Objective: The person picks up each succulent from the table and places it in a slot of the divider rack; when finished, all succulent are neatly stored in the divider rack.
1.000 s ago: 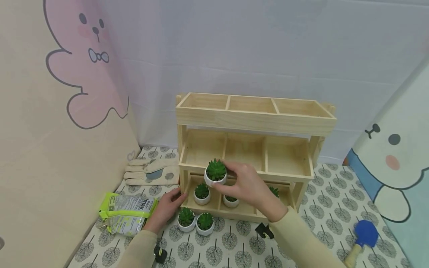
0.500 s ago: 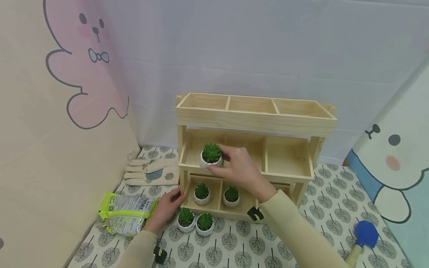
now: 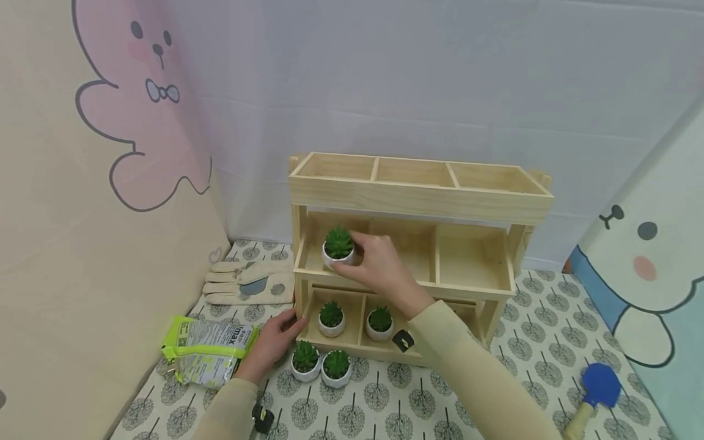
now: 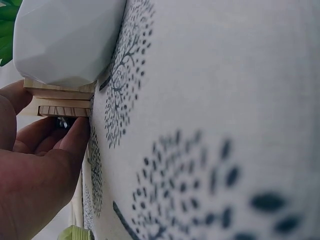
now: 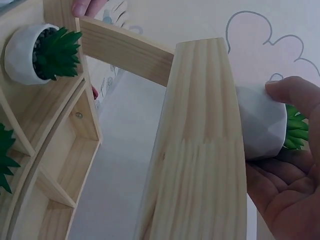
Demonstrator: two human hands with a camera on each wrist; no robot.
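Note:
My right hand [image 3: 379, 260] holds a small potted succulent [image 3: 338, 244] with a white faceted pot, thumb and fingers on its sides. That pot is at the left compartment of the middle tier of a wooden three-tier planter shelf [image 3: 420, 198]; whether its base touches the floor there is hidden. In the right wrist view the same pot [image 5: 262, 122] is partly behind the tier's front board [image 5: 200, 130]. My left hand [image 3: 273, 342] grips the shelf's lower left corner, and the left wrist view shows its fingers around the wooden end [image 4: 65, 102].
Two potted succulents sit in the bottom tier, one left [image 3: 332, 318], one middle [image 3: 379, 322]. Two more, a left pot [image 3: 305, 360] and a right pot [image 3: 336, 368], stand before the shelf. Gloves [image 3: 250, 282], a green-and-grey bag [image 3: 211, 351] and a blue trowel [image 3: 601, 385] lie around.
My right hand has carried the succulent up and left, from in front of the middle tier's edge to its left compartment. My left hand has stayed at the corner.

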